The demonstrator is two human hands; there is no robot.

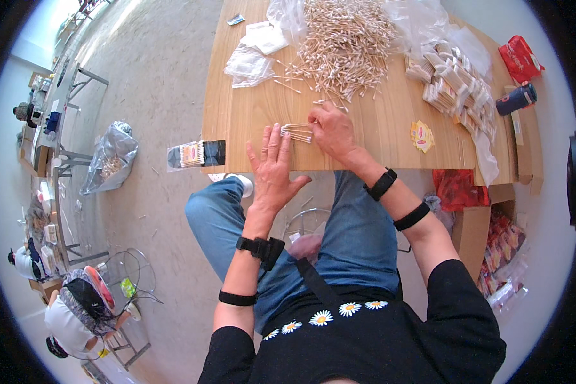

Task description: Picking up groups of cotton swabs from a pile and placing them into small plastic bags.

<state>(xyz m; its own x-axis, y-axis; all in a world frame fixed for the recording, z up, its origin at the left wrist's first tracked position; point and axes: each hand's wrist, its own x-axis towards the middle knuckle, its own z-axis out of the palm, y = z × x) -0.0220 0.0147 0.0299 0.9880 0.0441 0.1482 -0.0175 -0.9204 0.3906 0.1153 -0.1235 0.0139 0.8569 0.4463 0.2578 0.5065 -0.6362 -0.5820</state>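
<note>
A small row of cotton swabs (297, 134) lies on the wooden table (377, 144) between my hands. My left hand (274, 168) rests palm down at the table's front edge, fingers outstretched and thumb apart, its fingertips touching the left ends of the swabs. Bent over the right ends is my right hand (335, 133), its thumb and forefinger pinched at a cotton swab; its other fingers are curled and partly hidden. Beyond both hands spreads a large heap of loose cotton swabs (345, 48), with a few strays near the right hand.
Clear plastic bags (248, 66) lie at the far left of the table. Filled swab packs (451, 86) are piled at right, near yellow cards (422, 136), a dark cup (516, 99) and a red bag (521, 57). A swab pack (191, 154) overhangs the left edge. Another person (77, 313) sits lower left.
</note>
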